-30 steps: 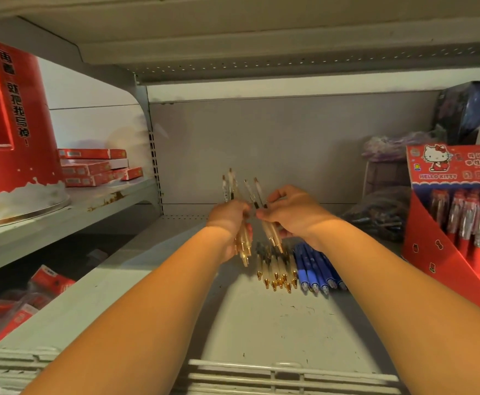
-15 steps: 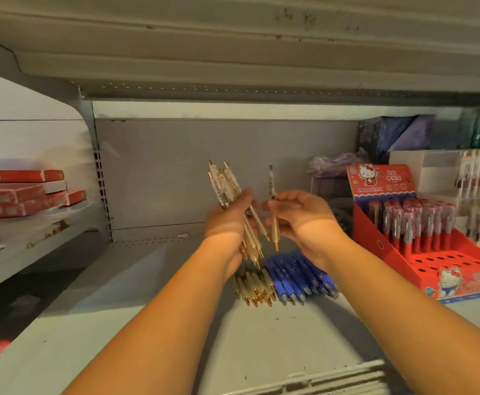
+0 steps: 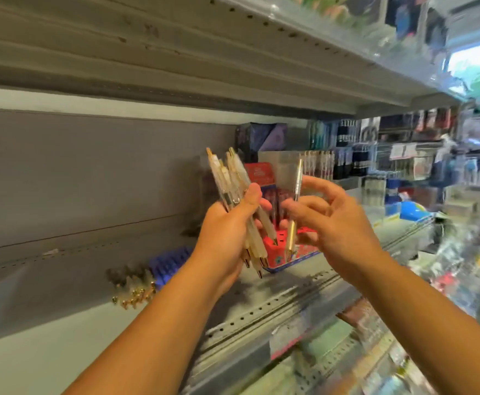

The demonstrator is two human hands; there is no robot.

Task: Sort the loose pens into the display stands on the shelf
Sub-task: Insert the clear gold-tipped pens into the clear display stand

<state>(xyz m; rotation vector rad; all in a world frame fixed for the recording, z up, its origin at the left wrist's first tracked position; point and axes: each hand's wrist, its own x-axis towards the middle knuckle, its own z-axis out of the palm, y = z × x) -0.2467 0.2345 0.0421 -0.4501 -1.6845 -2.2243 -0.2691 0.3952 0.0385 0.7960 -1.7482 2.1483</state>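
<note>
Left hand (image 3: 227, 232) grips bundle of gold-tipped pens (image 3: 234, 192); right hand (image 3: 327, 220) pinches 1 upright pen (image 3: 295, 201) beside it, above shelf (image 3: 62, 323).

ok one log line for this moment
left hand: grips bundle of gold pens | right hand: pinches single pen | red stand: behind hands | loose pens: on shelf
</note>
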